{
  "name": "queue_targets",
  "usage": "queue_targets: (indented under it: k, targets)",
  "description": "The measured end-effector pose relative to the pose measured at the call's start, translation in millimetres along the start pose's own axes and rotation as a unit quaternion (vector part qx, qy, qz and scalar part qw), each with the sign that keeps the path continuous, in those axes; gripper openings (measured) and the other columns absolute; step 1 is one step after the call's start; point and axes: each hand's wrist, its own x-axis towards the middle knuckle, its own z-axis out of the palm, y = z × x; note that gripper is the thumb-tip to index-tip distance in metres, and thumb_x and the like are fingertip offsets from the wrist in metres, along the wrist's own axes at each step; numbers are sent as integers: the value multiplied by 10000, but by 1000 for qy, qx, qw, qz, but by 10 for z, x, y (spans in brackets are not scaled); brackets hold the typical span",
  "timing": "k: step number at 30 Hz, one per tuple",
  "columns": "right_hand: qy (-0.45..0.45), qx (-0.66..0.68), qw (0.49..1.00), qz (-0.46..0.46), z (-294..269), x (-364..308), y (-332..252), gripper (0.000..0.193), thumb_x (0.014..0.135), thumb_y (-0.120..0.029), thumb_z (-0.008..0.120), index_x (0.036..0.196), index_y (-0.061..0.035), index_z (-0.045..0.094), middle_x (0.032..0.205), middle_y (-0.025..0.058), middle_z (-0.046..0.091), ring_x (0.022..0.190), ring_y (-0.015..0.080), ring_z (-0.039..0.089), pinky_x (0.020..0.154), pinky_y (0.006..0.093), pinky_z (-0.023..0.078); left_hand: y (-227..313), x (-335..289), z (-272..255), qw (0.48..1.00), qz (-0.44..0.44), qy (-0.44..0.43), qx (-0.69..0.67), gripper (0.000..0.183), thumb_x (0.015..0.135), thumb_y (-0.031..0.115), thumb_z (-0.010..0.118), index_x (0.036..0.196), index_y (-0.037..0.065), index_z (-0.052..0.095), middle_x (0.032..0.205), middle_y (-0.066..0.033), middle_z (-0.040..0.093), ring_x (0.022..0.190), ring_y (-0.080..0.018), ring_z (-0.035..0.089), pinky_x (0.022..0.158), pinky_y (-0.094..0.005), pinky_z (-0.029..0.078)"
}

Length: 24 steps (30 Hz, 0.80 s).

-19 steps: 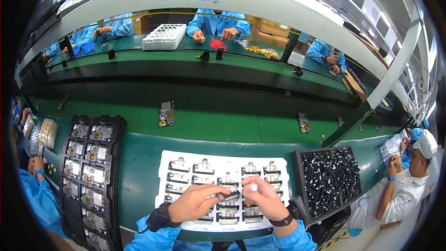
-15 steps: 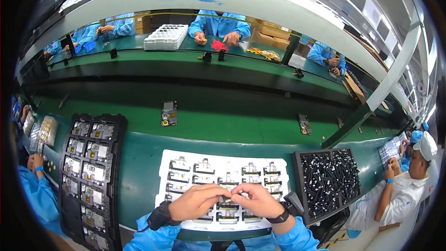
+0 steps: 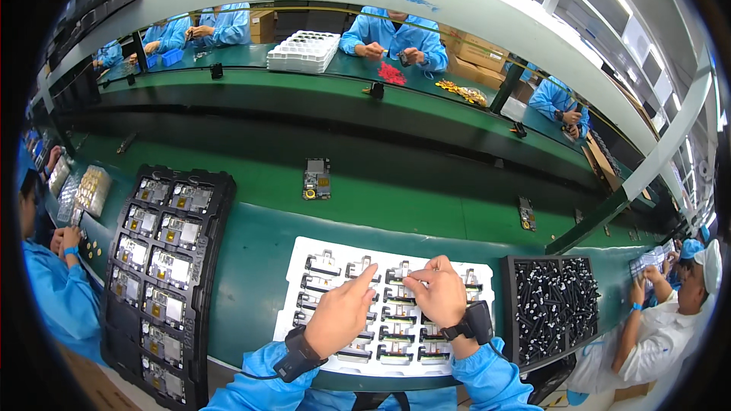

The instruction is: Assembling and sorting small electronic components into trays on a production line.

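A white plastic tray (image 3: 292, 301) holds rows of small black-and-metal parts in its pockets. Over its left half is my left hand (image 3: 344, 313), holding nothing that I can see; its index finger stretches toward the far side, and the other fingers are partly hidden. My right hand (image 3: 442, 295) bends over the right half, thumb and fingertips pinched at a part in an upper pocket. Whatever lies between those fingertips is too small and covered to make out. One black-and-metal part (image 3: 324, 261) shows at the tray's far left corner.
Left stands a black tray (image 3: 211, 259) of circuit boards; right, a black box (image 3: 512, 308) full of small black cylindrical parts. Circuit boards, one of them here (image 3: 317, 179), lie on the green line beyond. A slanted post (image 3: 590, 222) rises at right. Co-workers sit at both sides and opposite.
My hands, fingertips together over the tray's middle before, have parted. The right now reaches a far pocket; the left points forward. The whole view has shifted, so the scene sits further right.
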Motion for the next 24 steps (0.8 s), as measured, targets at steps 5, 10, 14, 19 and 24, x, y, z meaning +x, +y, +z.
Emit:
queue_targets:
  k: [5, 10, 14, 19, 24]
  targets:
    - [-2, -10, 999, 42, 78, -12, 27, 293, 820, -292, 852, 1020, -80, 820, 862, 109, 701, 764, 315, 694, 705, 413, 559, -19, -43, 29, 999, 16, -15, 24, 479, 1009, 95, 598, 1474, 30, 504, 1000, -244, 711, 833, -448, 699, 714, -533, 560]
    - [-23, 1, 1000, -22, -49, -26, 31, 218, 883, -269, 789, 1005, -91, 820, 915, 134, 754, 822, 355, 733, 739, 427, 576, -18, -41, 35, 999, 37, -12, 30, 489, 1007, 92, 600, 1480, 24, 497, 965, -232, 707, 811, -445, 696, 699, -535, 556]
    - [-23, 6, 999, -33, -85, -17, 7, 171, 903, -244, 768, 965, -93, 819, 900, 119, 751, 794, 339, 731, 722, 419, 577, 18, -34, 9, 999, 16, -32, 23, 501, 986, 62, 617, 1470, -3, 504, 992, -275, 694, 840, -463, 686, 731, -520, 552]
    - [-32, -34, 998, -43, -91, -37, 4, 142, 893, -238, 774, 929, -108, 816, 887, 93, 743, 783, 327, 728, 702, 421, 575, 32, -44, 3, 999, 9, -35, 26, 489, 984, 61, 616, 1459, -2, 515, 995, -272, 695, 842, -456, 688, 735, -516, 556]
    - [-56, -50, 996, -51, -27, 60, 24, 125, 884, -241, 778, 923, -129, 819, 886, 82, 737, 778, 324, 726, 696, 424, 575, -79, -74, 11, 998, 21, -35, 43, 372, 984, 80, 629, 1348, 7, 617, 1001, -248, 701, 857, -438, 692, 751, -501, 566]
